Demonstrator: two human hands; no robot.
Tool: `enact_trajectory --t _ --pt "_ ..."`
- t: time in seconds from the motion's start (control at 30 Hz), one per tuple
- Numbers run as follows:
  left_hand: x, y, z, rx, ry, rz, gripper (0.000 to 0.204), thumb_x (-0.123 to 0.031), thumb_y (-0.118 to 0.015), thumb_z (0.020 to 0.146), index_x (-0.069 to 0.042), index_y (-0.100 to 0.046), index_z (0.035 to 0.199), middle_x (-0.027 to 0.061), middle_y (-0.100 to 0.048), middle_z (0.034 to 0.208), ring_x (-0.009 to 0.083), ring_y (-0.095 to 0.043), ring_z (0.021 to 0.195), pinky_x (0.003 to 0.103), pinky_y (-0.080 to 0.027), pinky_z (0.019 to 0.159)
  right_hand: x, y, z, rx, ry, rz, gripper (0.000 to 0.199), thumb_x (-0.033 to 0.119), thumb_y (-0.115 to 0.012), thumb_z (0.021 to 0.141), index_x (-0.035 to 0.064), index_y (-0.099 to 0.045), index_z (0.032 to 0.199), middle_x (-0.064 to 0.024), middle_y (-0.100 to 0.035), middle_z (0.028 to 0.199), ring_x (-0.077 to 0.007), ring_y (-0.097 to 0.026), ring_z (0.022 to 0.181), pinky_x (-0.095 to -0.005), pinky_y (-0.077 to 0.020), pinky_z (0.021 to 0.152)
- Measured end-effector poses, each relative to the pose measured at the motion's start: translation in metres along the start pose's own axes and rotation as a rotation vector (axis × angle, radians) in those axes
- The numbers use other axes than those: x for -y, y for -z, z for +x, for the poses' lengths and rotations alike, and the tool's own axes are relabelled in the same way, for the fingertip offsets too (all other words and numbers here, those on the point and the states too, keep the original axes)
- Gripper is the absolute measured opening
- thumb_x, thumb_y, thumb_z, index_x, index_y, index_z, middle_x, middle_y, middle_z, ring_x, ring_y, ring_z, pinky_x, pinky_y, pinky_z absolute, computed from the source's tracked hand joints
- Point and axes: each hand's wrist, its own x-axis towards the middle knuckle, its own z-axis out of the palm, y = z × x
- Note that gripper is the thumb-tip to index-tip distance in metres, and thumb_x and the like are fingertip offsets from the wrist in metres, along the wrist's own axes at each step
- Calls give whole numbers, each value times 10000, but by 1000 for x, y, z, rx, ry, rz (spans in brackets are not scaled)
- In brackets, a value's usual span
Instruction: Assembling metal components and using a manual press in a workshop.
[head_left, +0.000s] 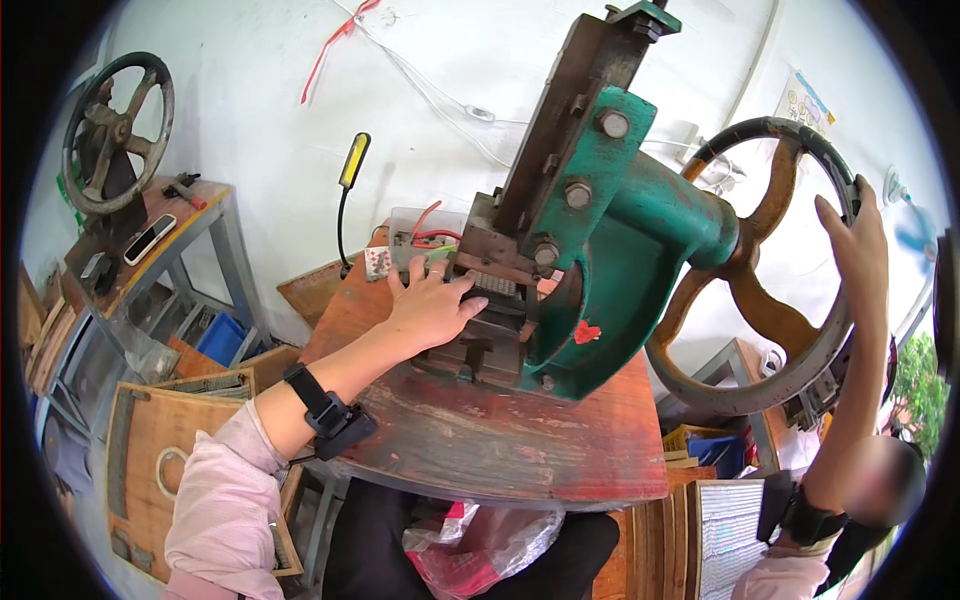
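Room around the green press (610, 230) is tight in the head view. Its body fills the middle of the red worktop (500, 440), whose worn front edge runs just above the person's lap, where a clear plastic bag (480, 540) lies. The left hand (432, 305) lies flat, fingers spread and apart, on the dark die block (490, 340) at the foot of the press, right under the ram; it clasps nothing. Just behind it, toward the wall, stand a small clear box (420, 235) with red wire and a yellow lamp on a black gooseneck (352, 165).

The right hand (855, 250) is raised well apart from the left, its fingers wrapped over the rim of the big flywheel (770, 270), which overhangs the worktop's right edge with bare space below it and crates on the floor.

To the left, past the worktop's edge, wooden panels (160, 450) lean near the sleeve, and a second bench (170, 240) carries another handwheel (118, 130) and small tools. A white wall closes the back.
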Motion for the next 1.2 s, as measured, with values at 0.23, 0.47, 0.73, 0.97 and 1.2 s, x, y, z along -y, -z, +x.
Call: enact_trajectory --t 0.23,0.47,0.73,0.97,1.2 --pt "4 -31 -7 -479 405 -336 1168 -618 -737 610 125 -195 1331 295 -328 1339 404 -160 1334 593 -146 1028 16 3 55 636 -441 632 344 358 -634 847 58 -510 732 20 -500 573 -19 -446 392 -158 -372 337" --pt "17 -37 11 -74 398 -1078 1306 -492 -841 567 170 23 1291 303 -337 1317 344 -454 1175 389 -333 1008 -28 12 -27 315 -432 498 465 486 -596 831 104 -476 595 32 -408 467 -67 -398 375 -218 -327 397" --pt "19 -34 1 -198 93 -1320 723 -383 -823 650 108 -550 1105 187 -598 1056 193 -563 959 279 -433 868 78 -32 -235 -200 -654 1015 365 92 -598 873 -22 -476 1198 -80 -518 964 -123 -539 815 -267 -475 721" --pt "12 -12 -3 77 384 -1313 488 -350 -774 724 66 -656 948 101 -669 874 152 -622 756 282 -490 675 -39 12 -4 484 -787 1040 318 348 -577 899 32 -584 866 -8 -505 631 -88 -429 484 -217 -359 472" --pt "15 -23 1 75 350 -1216 489 -351 -771 733 51 -652 985 99 -665 920 137 -596 835 279 -463 746 -14 -5 -144 -7 -1005 974 490 467 -536 892 11 -618 1052 -46 -592 794 -120 -553 715 -259 -437 707"
